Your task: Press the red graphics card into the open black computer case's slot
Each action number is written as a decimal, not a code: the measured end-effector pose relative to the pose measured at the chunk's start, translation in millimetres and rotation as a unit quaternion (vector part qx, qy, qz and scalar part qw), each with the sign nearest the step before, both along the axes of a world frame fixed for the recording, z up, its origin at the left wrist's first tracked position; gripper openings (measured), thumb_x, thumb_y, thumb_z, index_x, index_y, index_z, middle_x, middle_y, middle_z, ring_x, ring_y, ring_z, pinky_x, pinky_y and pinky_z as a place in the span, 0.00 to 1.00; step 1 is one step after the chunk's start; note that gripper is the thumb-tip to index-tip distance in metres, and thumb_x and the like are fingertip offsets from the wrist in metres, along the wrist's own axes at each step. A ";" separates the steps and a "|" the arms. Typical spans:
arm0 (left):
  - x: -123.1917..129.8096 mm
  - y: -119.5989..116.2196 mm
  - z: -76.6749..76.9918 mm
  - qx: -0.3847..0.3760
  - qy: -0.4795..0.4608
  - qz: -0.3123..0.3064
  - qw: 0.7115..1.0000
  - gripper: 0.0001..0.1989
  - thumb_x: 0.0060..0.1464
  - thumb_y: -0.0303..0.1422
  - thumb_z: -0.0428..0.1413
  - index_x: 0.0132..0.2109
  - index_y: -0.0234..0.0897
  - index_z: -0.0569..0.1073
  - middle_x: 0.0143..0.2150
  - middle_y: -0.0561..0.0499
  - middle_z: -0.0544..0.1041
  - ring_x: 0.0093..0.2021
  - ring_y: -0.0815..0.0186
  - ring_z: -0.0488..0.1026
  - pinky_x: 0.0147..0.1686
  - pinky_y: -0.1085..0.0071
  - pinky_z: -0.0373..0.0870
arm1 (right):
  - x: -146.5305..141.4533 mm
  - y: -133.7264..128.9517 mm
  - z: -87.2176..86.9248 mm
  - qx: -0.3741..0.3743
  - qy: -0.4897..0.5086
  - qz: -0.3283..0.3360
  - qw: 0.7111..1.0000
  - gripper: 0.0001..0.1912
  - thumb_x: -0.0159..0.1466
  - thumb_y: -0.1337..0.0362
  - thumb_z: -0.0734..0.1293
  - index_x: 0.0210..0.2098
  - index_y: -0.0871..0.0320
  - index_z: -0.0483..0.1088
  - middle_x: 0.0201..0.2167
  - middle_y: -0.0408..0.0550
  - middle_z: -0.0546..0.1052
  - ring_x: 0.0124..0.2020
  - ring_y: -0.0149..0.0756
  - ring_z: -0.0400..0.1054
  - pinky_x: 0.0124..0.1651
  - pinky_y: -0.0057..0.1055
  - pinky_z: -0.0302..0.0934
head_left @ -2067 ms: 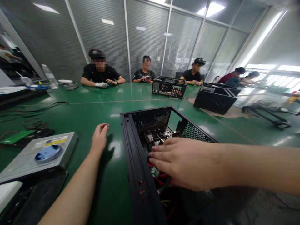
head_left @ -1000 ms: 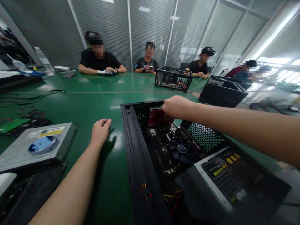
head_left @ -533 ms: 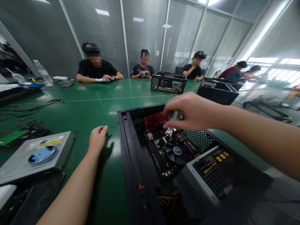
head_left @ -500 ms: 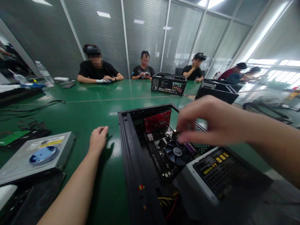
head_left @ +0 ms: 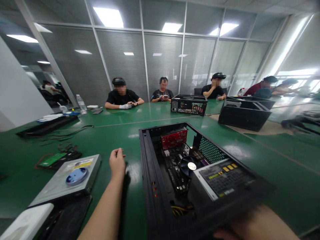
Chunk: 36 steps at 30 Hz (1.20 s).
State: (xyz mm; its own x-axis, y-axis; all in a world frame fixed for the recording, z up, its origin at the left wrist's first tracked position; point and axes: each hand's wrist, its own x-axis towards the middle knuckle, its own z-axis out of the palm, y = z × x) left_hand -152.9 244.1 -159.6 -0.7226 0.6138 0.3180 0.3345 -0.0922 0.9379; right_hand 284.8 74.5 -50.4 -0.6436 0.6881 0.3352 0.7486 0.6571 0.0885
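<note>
An open black computer case (head_left: 160, 186) lies on its side before me. Inside it are a red expansion card (head_left: 174, 138), a motherboard (head_left: 175, 170) with a round cooling fan (head_left: 186, 166), and a silver-and-black power supply (head_left: 220, 178). My left hand (head_left: 117, 162) rests on the table, left of the case and apart from it, with its fingers curled in; whatever they may hold is hidden. My right hand (head_left: 252, 225) is low at the case's near right side, blurred. The case hides most of its fingers, so I cannot tell whether it grips the case.
On the left lie a silver optical drive (head_left: 65, 180), a white box-like object (head_left: 30, 221) and a green circuit board (head_left: 53, 160) on the green table (head_left: 125, 133). Two more computer cases (head_left: 188, 105) (head_left: 243, 115) stand farther back. Several people sit across the table.
My right hand has gone from above the motherboard to low at the case's near right side. My left hand stays beside the case. The head view has tilted up and turned left.
</note>
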 end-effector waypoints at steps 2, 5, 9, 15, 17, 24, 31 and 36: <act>0.0 -2.4 2.5 0.035 -0.022 0.029 0.999 0.14 0.58 0.45 0.50 0.40 0.39 0.71 0.39 0.49 0.76 0.31 0.64 0.73 0.35 0.67 0.70 | -23.3 25.2 -7.9 -0.054 -0.047 -0.031 0.997 0.18 0.66 0.51 0.64 0.28 0.50 0.81 0.26 0.49 0.82 0.28 0.49 0.77 0.35 0.44 0.71; -1.2 -6.0 4.7 0.087 -0.031 0.055 0.994 0.15 0.61 0.46 0.47 0.40 0.40 0.69 0.38 0.49 0.74 0.32 0.65 0.72 0.37 0.67 0.69 | -79.6 107.4 0.1 -0.103 -0.095 -0.064 0.988 0.31 0.71 0.48 0.54 0.27 0.58 0.80 0.25 0.55 0.81 0.28 0.49 0.77 0.36 0.43 0.69; -3.5 -10.4 3.2 0.082 0.044 0.010 0.996 0.16 0.62 0.47 0.46 0.41 0.41 0.69 0.40 0.48 0.74 0.38 0.61 0.73 0.40 0.65 0.69 | -159.9 235.6 17.8 -0.155 -0.083 -0.045 0.983 0.29 0.72 0.51 0.54 0.47 0.66 0.77 0.45 0.66 0.79 0.47 0.49 0.75 0.50 0.39 0.65; -4.5 -13.8 0.0 0.070 0.089 0.002 0.994 0.14 0.61 0.46 0.49 0.42 0.42 0.70 0.40 0.46 0.74 0.40 0.59 0.73 0.41 0.64 0.69 | -221.9 291.1 -6.8 -0.220 -0.085 0.030 0.971 0.36 0.72 0.47 0.56 0.71 0.62 0.48 0.69 0.75 0.50 0.68 0.54 0.53 0.63 0.50 0.53; -2.8 -14.3 1.2 0.072 0.097 -0.006 0.993 0.13 0.61 0.45 0.50 0.42 0.42 0.70 0.39 0.47 0.74 0.40 0.60 0.72 0.43 0.64 0.68 | -224.0 278.0 -17.3 -0.229 -0.083 0.061 0.968 0.38 0.71 0.44 0.54 0.73 0.57 0.42 0.72 0.69 0.42 0.72 0.55 0.42 0.65 0.54 0.48; 1.8 -15.3 6.0 0.090 0.102 -0.056 0.989 0.16 0.58 0.46 0.54 0.44 0.38 0.71 0.39 0.49 0.74 0.40 0.62 0.71 0.43 0.66 0.67 | -143.6 188.1 -27.2 -0.362 0.057 0.188 0.911 0.41 0.68 0.41 0.58 0.73 0.47 0.39 0.74 0.53 0.43 0.72 0.51 0.45 0.69 0.48 0.45; 6.0 -15.3 10.5 0.061 0.127 -0.061 0.988 0.17 0.56 0.46 0.56 0.43 0.37 0.71 0.39 0.49 0.74 0.38 0.63 0.71 0.41 0.67 0.68 | -45.1 139.0 -67.2 -0.382 0.295 0.108 0.869 0.47 0.68 0.48 0.62 0.73 0.48 0.27 0.64 0.55 0.67 0.62 0.44 0.63 0.65 0.50 0.53; 11.4 -18.9 12.2 0.031 0.154 -0.079 0.984 0.18 0.56 0.47 0.56 0.45 0.37 0.70 0.42 0.47 0.74 0.37 0.63 0.72 0.39 0.66 0.69 | -16.6 172.0 -80.3 -0.325 0.451 0.040 0.831 0.36 0.69 0.47 0.60 0.70 0.54 0.47 0.58 0.58 0.70 0.54 0.45 0.68 0.60 0.48 0.60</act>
State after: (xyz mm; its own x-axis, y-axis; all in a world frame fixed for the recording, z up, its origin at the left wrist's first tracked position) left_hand -141.5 225.2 -147.4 -0.4832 0.6834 0.5472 0.5787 -0.2197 0.7854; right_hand 268.2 246.6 -130.7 -0.3846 0.8795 0.2802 0.2707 0.3977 -0.8767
